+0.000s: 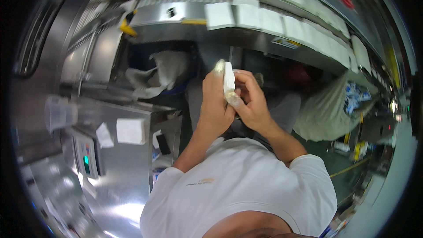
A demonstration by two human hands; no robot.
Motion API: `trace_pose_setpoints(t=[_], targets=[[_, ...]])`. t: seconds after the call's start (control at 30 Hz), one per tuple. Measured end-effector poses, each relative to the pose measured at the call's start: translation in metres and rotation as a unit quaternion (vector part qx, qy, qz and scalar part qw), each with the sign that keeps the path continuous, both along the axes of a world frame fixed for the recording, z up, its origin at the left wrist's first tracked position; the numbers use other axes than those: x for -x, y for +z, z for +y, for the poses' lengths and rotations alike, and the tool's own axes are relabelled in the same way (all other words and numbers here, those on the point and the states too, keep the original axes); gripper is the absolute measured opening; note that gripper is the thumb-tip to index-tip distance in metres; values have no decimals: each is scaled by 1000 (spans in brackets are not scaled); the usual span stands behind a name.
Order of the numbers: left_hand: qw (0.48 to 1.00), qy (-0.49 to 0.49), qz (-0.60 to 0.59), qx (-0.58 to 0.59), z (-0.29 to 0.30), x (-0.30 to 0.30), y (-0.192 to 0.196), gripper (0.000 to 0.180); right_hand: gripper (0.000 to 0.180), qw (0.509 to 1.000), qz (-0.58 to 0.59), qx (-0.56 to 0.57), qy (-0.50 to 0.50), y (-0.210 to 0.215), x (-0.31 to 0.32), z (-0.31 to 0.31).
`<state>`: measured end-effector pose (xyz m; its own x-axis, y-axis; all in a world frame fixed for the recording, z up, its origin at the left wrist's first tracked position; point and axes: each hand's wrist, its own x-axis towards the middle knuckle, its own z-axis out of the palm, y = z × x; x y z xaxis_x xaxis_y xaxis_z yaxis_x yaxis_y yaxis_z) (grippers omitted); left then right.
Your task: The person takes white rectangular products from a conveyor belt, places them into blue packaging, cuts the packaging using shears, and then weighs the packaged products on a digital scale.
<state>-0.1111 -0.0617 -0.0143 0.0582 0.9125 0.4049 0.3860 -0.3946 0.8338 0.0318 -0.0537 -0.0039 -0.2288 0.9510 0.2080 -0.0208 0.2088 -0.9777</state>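
Centre of frame: your left hand (214,101) and right hand (251,101), fingers clamped on one white packet (228,79); two white pads (131,131) lie left on the steel table (119,180).

White packet (228,79) between left hand (215,101) and right hand (250,101)

White flat packs (282,20) line the conveyor; green-lit screen (86,165) lower left.

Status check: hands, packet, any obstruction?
Left hand and right hand both grip the small white packet, raised upright at chest height. Conveyor of white packets beyond. Nothing obstructing.
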Motion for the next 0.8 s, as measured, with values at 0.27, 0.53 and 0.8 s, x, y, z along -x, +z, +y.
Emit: trace_pose_setpoints(t=[0.27, 0.53, 0.8], targets=[[978, -208, -12, 19, 11, -59, 14, 82, 41, 995, 71, 24, -62, 4, -88, -23], [935, -265, -149, 181, 11, -119, 21, 76, 45, 983, 159, 35, -81, -13, -162, -28], [983, -156, -37, 93, -8, -133, 45, 98, 53, 961, 258, 95, -26, -34, -178, -19]])
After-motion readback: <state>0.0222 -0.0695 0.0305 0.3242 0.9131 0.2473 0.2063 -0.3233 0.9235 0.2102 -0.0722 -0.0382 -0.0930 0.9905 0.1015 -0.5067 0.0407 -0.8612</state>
